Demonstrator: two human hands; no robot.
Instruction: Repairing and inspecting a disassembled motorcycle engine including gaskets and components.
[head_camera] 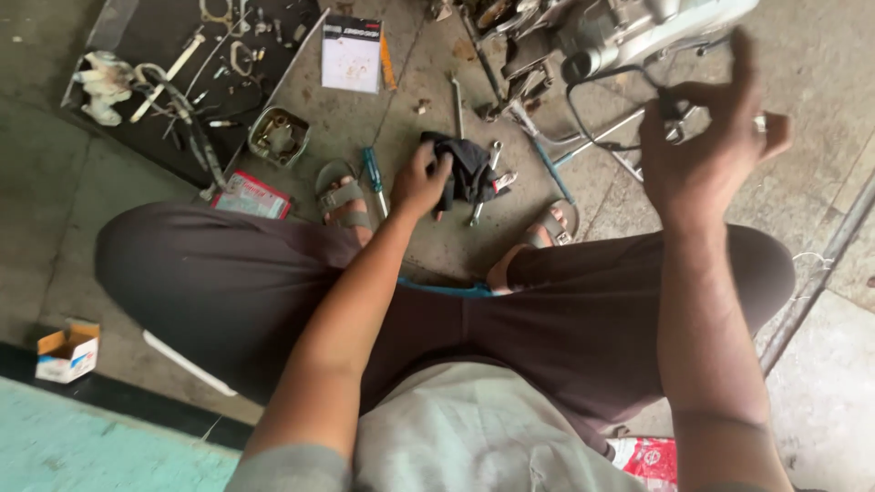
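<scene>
On the concrete floor between my sandals, left hand (pixel 421 185) grabbing a black rag (pixel 467 167).

Biggest thing up top is the engine (pixel 583 32), looks heavy, not budging. The rag is soft and floppy, probably greasy, so I'd bunch it from the middle; my left fingers are curled onto its edge. My right hand (pixel 706 150) is raised, fingers loosely spread, maybe pinching a thin black cable (pixel 592 137) but honestly can't tell. Small wrenches (pixel 492 182) beside the rag.
</scene>
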